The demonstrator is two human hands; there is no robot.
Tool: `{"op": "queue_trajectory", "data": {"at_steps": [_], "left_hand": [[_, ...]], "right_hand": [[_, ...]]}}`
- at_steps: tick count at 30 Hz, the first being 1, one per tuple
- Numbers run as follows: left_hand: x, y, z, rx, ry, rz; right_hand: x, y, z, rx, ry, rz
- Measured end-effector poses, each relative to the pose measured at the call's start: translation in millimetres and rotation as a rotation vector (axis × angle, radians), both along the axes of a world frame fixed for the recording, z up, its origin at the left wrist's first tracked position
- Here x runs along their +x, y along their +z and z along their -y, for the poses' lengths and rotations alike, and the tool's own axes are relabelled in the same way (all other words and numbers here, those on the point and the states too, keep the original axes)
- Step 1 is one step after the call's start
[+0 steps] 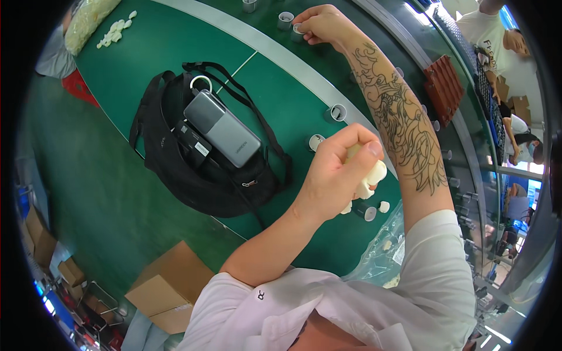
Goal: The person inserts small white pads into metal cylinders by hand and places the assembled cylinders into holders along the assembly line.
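My left hand (333, 175) is closed around several small cream-white pieces (374, 175) that look like soft plugs; some show beyond the fingers. Far ahead, on the dark belt, my right hand (325, 26) has its thumb and fingertips pinched on a small grey cup (297, 34). Another grey cup (285, 20) stands just left of it. Below my left hand a grey cup (367, 213) lies tilted on the green table beside a loose white piece (384, 206). Two more cups, one a round grey cup (336, 113), stand near my left knuckles.
An open black bag (193, 181) holding a grey power bank (225, 128) takes up the table's middle. White pieces (117, 30) lie scattered by a full bag (88, 23) at far left. A clear plastic bag (380, 248) is near my body. A brown rack (444, 88) stands right.
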State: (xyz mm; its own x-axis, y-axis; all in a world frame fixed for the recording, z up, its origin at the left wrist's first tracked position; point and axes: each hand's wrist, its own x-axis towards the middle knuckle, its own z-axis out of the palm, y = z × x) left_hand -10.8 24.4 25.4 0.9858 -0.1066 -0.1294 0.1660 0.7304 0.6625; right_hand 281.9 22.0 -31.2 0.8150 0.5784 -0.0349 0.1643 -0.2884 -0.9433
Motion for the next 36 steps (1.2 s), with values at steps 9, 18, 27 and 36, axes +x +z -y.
{"op": "queue_trajectory", "data": {"at_steps": [9,18,27,36], "left_hand": [[5.8,-2.8,2.9,-0.185,0.005,-0.09],[5.0,1.1,0.2,-0.106,0.104,-0.044],[0.5,-2.7,7.2,0.277,0.45,0.052],[0.6,-3.3,13.7,0.313,0.388,0.021]], "right_hand": [[-8.3,15.5,-8.6,-0.287,-0.11,0.182],[-142.4,126.4,100.0,-0.05,0.079,0.403],[-238.9,143.1,139.2,-0.199,0.107,0.326],[-253.6,139.1,155.5,-0.157,0.042,0.337]]}}
